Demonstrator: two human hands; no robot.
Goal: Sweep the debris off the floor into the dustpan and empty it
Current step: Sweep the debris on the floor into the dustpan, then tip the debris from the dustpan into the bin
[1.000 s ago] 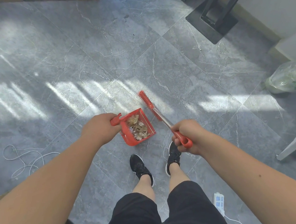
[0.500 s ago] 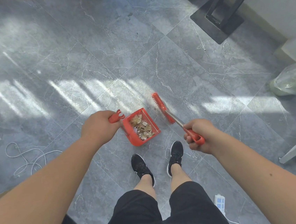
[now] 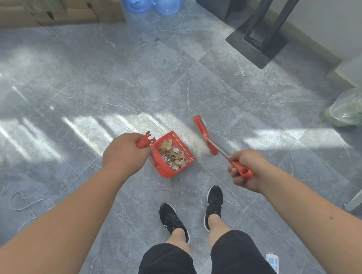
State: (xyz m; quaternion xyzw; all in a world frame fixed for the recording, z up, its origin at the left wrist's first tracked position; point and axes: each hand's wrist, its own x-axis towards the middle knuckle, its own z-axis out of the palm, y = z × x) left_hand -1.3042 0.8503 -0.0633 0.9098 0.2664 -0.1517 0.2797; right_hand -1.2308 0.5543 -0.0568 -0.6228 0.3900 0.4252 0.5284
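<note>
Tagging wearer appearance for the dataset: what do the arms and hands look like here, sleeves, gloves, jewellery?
Both arms are bare up to the frame edge, no sleeves in view. The left hand and right hand wear no gloves, and no rings, watch or wristband show. A small dark mole marks the right forearm.

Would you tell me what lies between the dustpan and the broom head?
Only bare floor separates the dustpan from the broom head in the head view.

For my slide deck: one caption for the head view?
Left hand holds debris-filled red dustpan; right hand holds red broom beside it.
</note>
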